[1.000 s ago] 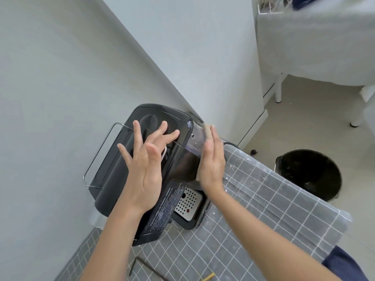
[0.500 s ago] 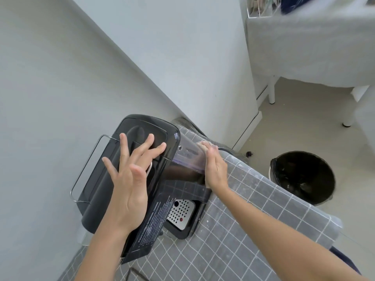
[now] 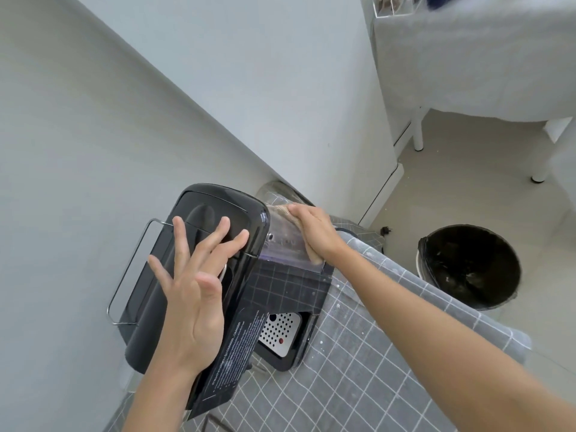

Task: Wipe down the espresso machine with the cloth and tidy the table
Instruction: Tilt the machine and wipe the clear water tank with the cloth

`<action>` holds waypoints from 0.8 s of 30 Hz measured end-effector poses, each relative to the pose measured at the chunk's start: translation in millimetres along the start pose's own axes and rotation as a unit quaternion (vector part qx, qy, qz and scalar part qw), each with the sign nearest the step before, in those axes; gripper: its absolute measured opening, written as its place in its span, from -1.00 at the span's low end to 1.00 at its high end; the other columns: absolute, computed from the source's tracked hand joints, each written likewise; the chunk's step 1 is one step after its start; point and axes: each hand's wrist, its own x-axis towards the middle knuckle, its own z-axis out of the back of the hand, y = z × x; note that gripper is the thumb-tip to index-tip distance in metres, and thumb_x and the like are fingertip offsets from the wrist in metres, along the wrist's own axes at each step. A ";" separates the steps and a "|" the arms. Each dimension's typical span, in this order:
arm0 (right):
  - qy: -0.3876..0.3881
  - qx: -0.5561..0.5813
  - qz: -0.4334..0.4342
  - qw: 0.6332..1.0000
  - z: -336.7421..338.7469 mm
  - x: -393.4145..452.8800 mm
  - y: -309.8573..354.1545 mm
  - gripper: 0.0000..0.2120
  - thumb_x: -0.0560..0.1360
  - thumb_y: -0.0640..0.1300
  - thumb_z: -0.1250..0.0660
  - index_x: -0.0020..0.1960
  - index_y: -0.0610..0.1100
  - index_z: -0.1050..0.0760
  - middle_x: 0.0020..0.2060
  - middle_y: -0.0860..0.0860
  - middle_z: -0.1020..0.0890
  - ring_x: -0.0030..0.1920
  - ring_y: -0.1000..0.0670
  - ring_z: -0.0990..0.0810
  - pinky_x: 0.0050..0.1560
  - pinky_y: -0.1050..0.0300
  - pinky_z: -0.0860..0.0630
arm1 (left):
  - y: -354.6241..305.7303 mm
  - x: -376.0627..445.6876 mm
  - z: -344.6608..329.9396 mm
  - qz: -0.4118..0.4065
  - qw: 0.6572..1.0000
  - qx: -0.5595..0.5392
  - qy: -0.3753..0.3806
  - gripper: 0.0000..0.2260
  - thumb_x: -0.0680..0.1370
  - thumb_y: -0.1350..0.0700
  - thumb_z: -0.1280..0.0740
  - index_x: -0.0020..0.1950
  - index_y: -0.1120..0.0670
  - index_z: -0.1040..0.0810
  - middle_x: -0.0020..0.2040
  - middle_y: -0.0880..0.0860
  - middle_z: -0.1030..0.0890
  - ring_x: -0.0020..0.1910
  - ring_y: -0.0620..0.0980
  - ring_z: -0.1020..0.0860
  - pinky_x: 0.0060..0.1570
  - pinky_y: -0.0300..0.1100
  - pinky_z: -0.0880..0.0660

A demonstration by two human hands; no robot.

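While the left hand [image 3: 190,294] rests fingers spread on the espresso machine [image 3: 199,244], the right hand [image 3: 314,233] presses a cloth [image 3: 282,209] (mostly hidden) against its side.

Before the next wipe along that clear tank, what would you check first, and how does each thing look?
1. Machine steadied: ok. The left hand lies flat, fingers spread, on top of the espresso machine.
2. Cloth against the surface: ok. The right hand presses the cloth onto the clear water tank.
3. Cloth clean enough: cannot tell, the hand covers most of it.
4. Machine fully on the table: cannot tell. Its base is hidden on the wall side; the drip tray sits over the checked tablecloth.
5. Power cord clear of the wipe: cannot tell.
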 end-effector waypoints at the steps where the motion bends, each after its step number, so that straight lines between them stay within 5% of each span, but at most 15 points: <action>1: -0.018 -0.007 -0.015 1.000 1.1 -3.0 -13.3 -0.61 0.59 0.02 -0.09 -0.23 0.13 -0.64 -0.25 0.23 -0.63 -0.09 0.15 -0.58 0.10 0.05 -0.44 | -8.4 -7.5 1.6 0.015 1.000 -0.020 0.007 -0.17 0.43 -0.39 0.46 0.40 -0.17 -0.37 0.50 -0.24 -0.25 0.56 -0.06 0.23 0.37 0.00 0.53; 4: -0.117 0.026 -0.038 0.992 -10.0 -33.2 -40.5 -0.64 0.65 0.01 -0.02 0.17 0.17 -0.59 0.11 0.23 -0.61 0.17 0.20 -0.51 0.28 0.12 -0.36 | -31.3 -13.2 9.6 0.031 0.998 -0.037 0.041 -0.23 0.45 -0.38 0.41 0.37 -0.20 -0.40 0.48 -0.28 -0.24 0.55 -0.13 0.27 0.36 0.09 0.49; 8: -0.210 0.065 -0.027 0.975 -53.2 -85.3 -34.0 -0.56 0.69 0.07 0.07 0.56 0.08 -0.11 0.53 0.22 -0.18 0.50 0.29 -0.07 0.56 0.07 -0.04 | -29.5 -6.5 10.4 0.052 0.997 -0.029 0.052 -0.18 0.44 -0.40 0.41 0.37 -0.16 -0.44 0.49 -0.25 -0.27 0.55 -0.14 0.27 0.35 0.08 0.49; 13: -0.194 0.025 0.097 0.976 -99.1 -134.4 -3.7 -0.52 0.67 -0.04 0.01 0.58 0.05 -0.02 0.58 0.15 -0.01 0.57 0.11 0.12 0.54 0.00 0.05 | -30.5 -8.5 10.2 0.045 0.997 -0.037 0.051 -0.18 0.44 -0.40 0.41 0.38 -0.16 -0.42 0.49 -0.26 -0.25 0.54 -0.15 0.28 0.34 0.05 0.52; 16: -0.191 0.002 0.122 0.974 -87.1 -127.0 -29.4 -0.55 0.68 -0.09 -0.03 0.55 0.08 -0.11 0.57 0.13 -0.07 0.58 0.09 0.04 0.54 -0.01 -0.04 | -30.0 -9.1 9.7 0.045 0.997 -0.040 0.054 -0.16 0.42 -0.41 0.43 0.39 -0.16 -0.41 0.49 -0.28 -0.23 0.54 -0.15 0.29 0.34 0.07 0.53; 20: -0.238 0.049 0.013 0.970 -74.6 -123.6 -51.7 -0.58 0.67 -0.09 -0.05 0.49 0.17 -0.16 0.54 0.15 -0.18 0.55 0.16 -0.07 0.54 -0.09 -0.12 | -30.7 -10.0 9.4 0.046 0.996 -0.055 0.057 -0.16 0.41 -0.42 0.43 0.39 -0.17 -0.40 0.49 -0.27 -0.23 0.54 -0.15 0.28 0.35 0.08 0.53; 24: -0.227 0.033 0.127 0.965 -89.0 -132.5 0.5 -0.60 0.66 -0.14 -0.10 0.48 0.05 -0.30 0.52 0.11 -0.25 0.56 0.08 -0.10 0.53 -0.11 -0.10 | -30.8 -11.2 10.1 0.041 0.996 -0.052 0.056 -0.16 0.41 -0.42 0.43 0.39 -0.18 -0.39 0.48 -0.29 -0.23 0.54 -0.16 0.29 0.33 0.03 0.54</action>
